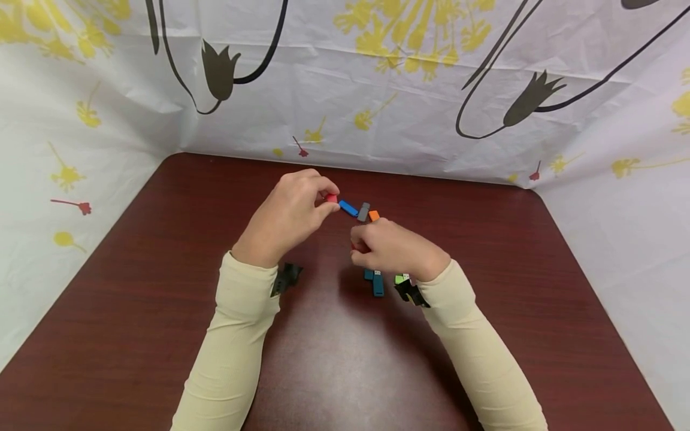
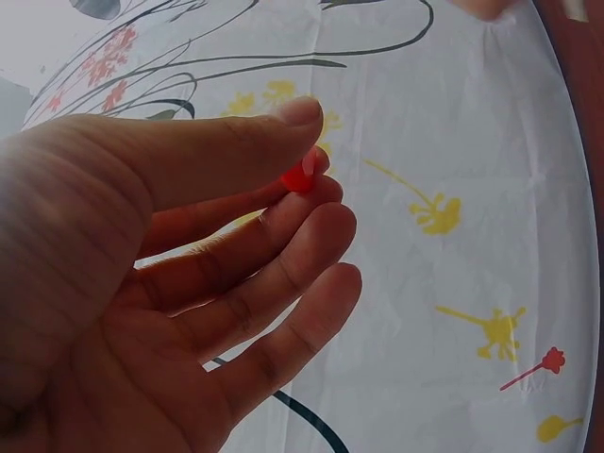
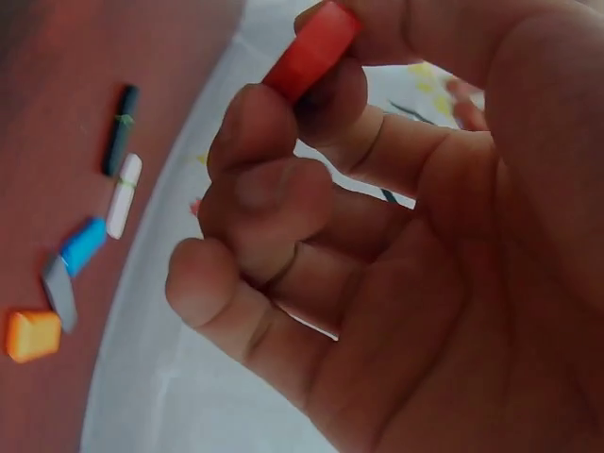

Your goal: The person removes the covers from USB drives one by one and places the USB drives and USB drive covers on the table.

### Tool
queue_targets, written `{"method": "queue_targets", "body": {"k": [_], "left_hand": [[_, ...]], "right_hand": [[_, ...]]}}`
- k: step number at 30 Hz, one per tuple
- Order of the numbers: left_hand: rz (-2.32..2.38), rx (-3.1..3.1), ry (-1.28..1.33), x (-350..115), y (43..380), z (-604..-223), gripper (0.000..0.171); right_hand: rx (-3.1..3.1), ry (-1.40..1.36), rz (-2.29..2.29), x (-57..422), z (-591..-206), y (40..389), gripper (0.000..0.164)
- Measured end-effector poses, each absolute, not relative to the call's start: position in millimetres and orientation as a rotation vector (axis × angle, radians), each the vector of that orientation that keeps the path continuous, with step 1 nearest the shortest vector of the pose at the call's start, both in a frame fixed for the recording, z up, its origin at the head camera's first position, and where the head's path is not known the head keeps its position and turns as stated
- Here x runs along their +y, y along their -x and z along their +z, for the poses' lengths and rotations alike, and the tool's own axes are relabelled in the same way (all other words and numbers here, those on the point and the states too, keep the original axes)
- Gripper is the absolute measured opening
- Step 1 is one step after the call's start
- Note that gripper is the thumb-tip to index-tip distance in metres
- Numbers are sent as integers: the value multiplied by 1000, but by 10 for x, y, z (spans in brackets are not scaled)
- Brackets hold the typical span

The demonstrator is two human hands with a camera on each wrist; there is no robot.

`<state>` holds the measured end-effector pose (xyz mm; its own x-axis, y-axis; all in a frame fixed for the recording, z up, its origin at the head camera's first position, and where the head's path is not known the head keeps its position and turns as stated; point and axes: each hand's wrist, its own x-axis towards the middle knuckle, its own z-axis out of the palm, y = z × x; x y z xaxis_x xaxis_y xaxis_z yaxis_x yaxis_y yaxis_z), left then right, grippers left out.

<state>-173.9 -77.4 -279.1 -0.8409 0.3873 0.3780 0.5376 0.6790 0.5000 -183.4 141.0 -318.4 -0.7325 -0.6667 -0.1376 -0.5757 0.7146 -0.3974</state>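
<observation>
In the head view my left hand [image 1: 288, 215] is raised over the table, thumb and fingertips pinching a small red piece [image 1: 332, 198]. Its rounded end [image 2: 300, 176] shows in the left wrist view; the fingers cover the rest. To the right and nearer, my right hand [image 1: 396, 246] grips a red USB stick [image 3: 313, 49] between thumb and index finger, its ends partly hidden. The two red things are apart. Below the right hand lie a teal USB stick [image 1: 378, 285] with a metal plug and a smaller teal piece [image 1: 369, 274].
Beyond the hands, blue [image 1: 348, 208], grey [image 1: 363, 211] and orange [image 1: 374, 215] sticks lie in a row. White [image 3: 124, 195] and black [image 3: 120, 130] ones continue it. A green USB stick [image 1: 399, 279] lies by the right wrist. Patterned sheets enclose the brown table [image 1: 135, 287].
</observation>
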Motion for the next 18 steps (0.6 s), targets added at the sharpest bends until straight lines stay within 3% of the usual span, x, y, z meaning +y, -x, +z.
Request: {"method": "queue_targets", "body": {"k": [5, 12, 18], "left_hand": [[-887, -2662, 746, -772, 1753, -2800, 17], [-895, -2696, 733, -764, 1743, -2788, 19], [-899, -2691, 745, -755, 1738, -2779, 17]], "right_hand": [[2572, 953, -445, 1268, -3345, 1856, 28], [2504, 808, -351, 1130, -3501, 1843, 55], [2546, 783, -255, 1082, -3776, 1890, 44]]}}
